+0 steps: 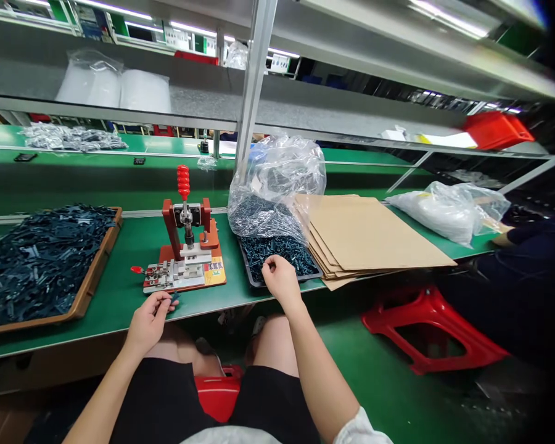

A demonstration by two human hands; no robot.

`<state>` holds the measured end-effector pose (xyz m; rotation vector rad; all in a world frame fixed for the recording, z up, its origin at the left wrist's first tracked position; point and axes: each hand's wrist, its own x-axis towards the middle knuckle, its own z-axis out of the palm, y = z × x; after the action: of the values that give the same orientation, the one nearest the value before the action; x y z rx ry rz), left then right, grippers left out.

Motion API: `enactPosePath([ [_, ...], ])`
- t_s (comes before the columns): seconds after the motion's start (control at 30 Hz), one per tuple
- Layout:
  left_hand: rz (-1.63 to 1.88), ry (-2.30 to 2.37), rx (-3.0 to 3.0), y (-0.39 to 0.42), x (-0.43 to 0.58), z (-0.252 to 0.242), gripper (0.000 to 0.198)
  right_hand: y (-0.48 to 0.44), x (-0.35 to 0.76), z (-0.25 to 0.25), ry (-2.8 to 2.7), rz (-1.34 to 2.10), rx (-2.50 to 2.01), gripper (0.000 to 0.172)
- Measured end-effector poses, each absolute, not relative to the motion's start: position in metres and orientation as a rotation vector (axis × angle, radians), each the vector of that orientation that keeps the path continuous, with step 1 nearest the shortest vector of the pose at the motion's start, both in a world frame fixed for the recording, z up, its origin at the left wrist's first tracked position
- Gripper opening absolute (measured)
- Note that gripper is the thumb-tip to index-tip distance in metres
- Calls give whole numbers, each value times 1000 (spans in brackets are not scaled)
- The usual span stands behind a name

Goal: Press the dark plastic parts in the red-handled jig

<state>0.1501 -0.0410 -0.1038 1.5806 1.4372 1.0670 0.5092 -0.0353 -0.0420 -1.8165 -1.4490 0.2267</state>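
My left hand (150,317) is closed on a small dark plastic part (174,299) at the bench's front edge. Just behind it stands a hand-lever press (185,231) with a red grip and a metal fixture on a red-brown base. Over the black tray (258,284) of small dark pieces (277,251) is my right hand (280,277). Its fingers are curled in a pinch, and whatever they hold is hidden. A clear plastic bag (282,179) holding more of the same pieces leans over the back of that tray.
A brown tray (97,271) heaped with dark plastic parts (41,265) lies at left. Right of the black tray are stacked cardboard sheets (374,237) and a white-filled plastic bag (439,209). A metal post (254,80) rises behind the bench. A red stool (430,327) stands on the floor at right, beside a person in dark clothes.
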Motion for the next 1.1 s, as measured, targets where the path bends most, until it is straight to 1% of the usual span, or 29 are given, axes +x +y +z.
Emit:
enactPosePath([
  [0.07,1073,1426,1599,-41,152,-103,48,-34,514,-46,-1356,337,-1704,15],
  [0.2,1076,1401,1611,-42,153,-95,47,-36,510,-53,-1215,545,-1404,39],
  [0.23,1079,1400,1610,-42,153,-93,48,-38,504,-53,-1208,589,-1346,42],
  [0.27,1082,1407,1609,-41,152,-89,49,-41,496,-54,-1210,626,-1296,42],
  [0.33,1070,1451,1625,-37,151,-80,48,-47,474,-55,-1264,685,-1213,34],
  [0.43,994,1569,1793,-23,151,-62,37,-51,437,-61,-1459,668,-1137,24],
  [0.57,856,1562,2254,2,164,-39,28,-39,404,-81,-1569,489,-1214,25],
  [0.67,736,1582,2414,20,181,-34,27,-29,399,-95,-1524,506,-1269,26],
  [0.77,570,1605,2456,37,193,-35,24,-28,403,-101,-1527,526,-1250,23],
  [0.87,441,1591,2445,50,196,-35,23,-29,405,-103,-1520,591,-1239,24],
  [1.03,355,1519,2412,63,192,-31,22,-27,403,-108,-1391,766,-1222,27],
  [1.1,348,1543,2376,65,193,-31,27,-25,402,-110,-1349,798,-1210,24],
])
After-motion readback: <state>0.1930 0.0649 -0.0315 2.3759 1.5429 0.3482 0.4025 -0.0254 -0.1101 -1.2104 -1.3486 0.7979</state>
